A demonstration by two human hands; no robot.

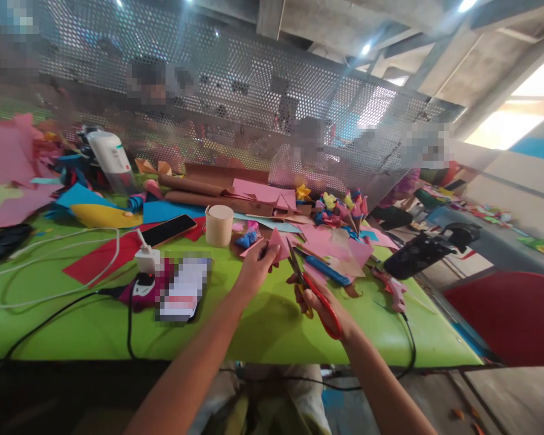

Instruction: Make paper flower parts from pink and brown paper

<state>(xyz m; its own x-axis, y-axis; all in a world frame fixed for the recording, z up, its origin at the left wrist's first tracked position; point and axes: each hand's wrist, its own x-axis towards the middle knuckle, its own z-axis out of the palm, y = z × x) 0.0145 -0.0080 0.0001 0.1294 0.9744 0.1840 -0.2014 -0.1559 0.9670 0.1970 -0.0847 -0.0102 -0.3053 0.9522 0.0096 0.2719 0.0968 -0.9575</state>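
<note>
My left hand (259, 264) pinches a small folded piece of pink paper (280, 243) above the green table. In my right hand (315, 299) is a pair of scissors (323, 307) with red and yellow handles. The blades point up and lie right beside the paper's right edge; whether they touch it I cannot tell. Just behind my left hand sits a blue shiny crumpled bundle (248, 237). A blue box cutter (327, 270) lies beyond my right hand, next to pink paper scraps (330, 244).
A beige roll of tape (219, 226) stands behind my left hand. Two phones (184, 289), a power strip (140, 294) and cables are at left. A pink glue gun (392, 289) and a black bottle (417, 252) lie at right. Perforated metal panel (236, 103) rises behind.
</note>
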